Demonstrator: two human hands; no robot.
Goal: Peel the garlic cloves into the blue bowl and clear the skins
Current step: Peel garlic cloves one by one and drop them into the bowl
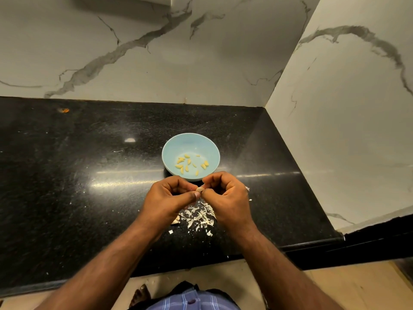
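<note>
Two hands meet over the glossy black speckled bench [67, 175]: my left hand [169, 195] and right hand [225, 193] both curl inward, thumb and fingers pinching one small garlic clove [199, 189] between them, its pale papery skin partly on. Just beyond my knuckles, toward the back edge, sits the round, smooth blue bowl [191, 144], holding about a dozen peeled cloves [190, 164], yellowish, slim and curved, scattered across its bottom. Under my wrists, near the front edge, lies a heap of skins [199, 217], thin white flakes, curled and ragged, with a few stray bits around it. My left wrist covers part of one unpeeled clove [175, 220] at the heap's left side. Grey-veined white marble walls [156, 63] rise at the back and right edges, meeting at the bench's far right corner.
</note>
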